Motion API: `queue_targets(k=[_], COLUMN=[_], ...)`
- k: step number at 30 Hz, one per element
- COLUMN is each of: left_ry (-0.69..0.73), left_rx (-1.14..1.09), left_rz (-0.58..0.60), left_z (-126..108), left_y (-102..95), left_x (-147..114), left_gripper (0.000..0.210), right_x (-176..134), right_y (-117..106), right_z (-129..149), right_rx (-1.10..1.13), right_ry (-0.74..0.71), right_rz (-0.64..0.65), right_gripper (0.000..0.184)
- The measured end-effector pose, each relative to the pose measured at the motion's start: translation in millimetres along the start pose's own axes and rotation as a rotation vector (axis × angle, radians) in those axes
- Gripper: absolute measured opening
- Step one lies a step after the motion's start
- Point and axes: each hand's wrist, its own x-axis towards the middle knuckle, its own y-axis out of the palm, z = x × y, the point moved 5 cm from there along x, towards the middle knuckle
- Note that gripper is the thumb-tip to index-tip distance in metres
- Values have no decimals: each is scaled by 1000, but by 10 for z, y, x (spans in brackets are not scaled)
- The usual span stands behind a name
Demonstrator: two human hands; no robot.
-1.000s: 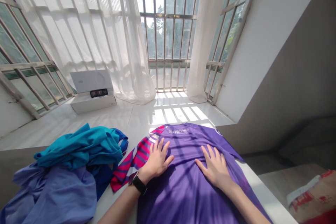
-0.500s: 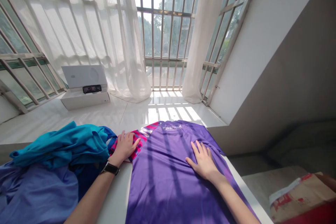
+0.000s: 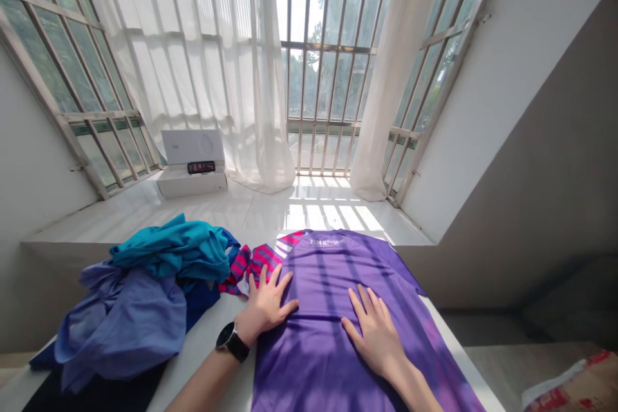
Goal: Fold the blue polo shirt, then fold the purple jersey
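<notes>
A purple T-shirt [image 3: 318,347] with white print near its collar lies spread out in front of me. Its left sleeve [image 3: 265,257] is striped pink and purple. My left hand [image 3: 269,299], with a black watch on the wrist, rests with fingers spread on the shirt's left edge by that sleeve. Flat on the middle right of the shirt lies my right hand [image 3: 374,328], fingers stretched out. To the left is a crumpled heap of clothes: a teal garment [image 3: 178,248] on top and a lavender-blue garment [image 3: 130,315] below.
On the white window ledge [image 3: 241,206] stands an open white box [image 3: 193,183] holding a dark device [image 3: 201,167]. Sheer curtains [image 3: 193,64] hang before barred windows. A paper bag [image 3: 574,383] sits at the lower right.
My left hand has moved from the striped sleeve to the shirt's left side, fingers now spread. My right hand still lies on the shirt. The view has shifted left.
</notes>
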Motion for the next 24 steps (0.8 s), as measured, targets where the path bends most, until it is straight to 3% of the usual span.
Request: queue_targets(k=[3, 6, 9, 12, 17, 20, 24], left_ry=[77, 115, -47, -172, -61, -54, -98], left_rx=[-56, -34, 67, 108, 101, -17, -167], left_rz=[-12, -153, -259, -233, -224, -356, -607], left_z=[75, 284, 656, 920, 863, 889, 1183], left_y=[-72, -239, -396, -443, -510, -842, -1559], left_x=[-274, -463, -522, -513, -378, -228, -187], left_gripper=[82, 64, 58, 59, 33, 34, 29], right_x=[-61, -131, -172, -195, -256, -292, -293], right_y=[-15, 5, 28, 35, -16, -62, -77], right_z=[8, -21, -58, -63, -13, 12, 91], right_rx=[-8, -28, -35, -38, -25, -18, -45], right_ry=[-33, -49, -55, -28, 19, 29, 64], right_rz=[16, 28, 1, -36, -27, -8, -1], right_gripper=[74, 76, 75, 74, 76, 77, 76])
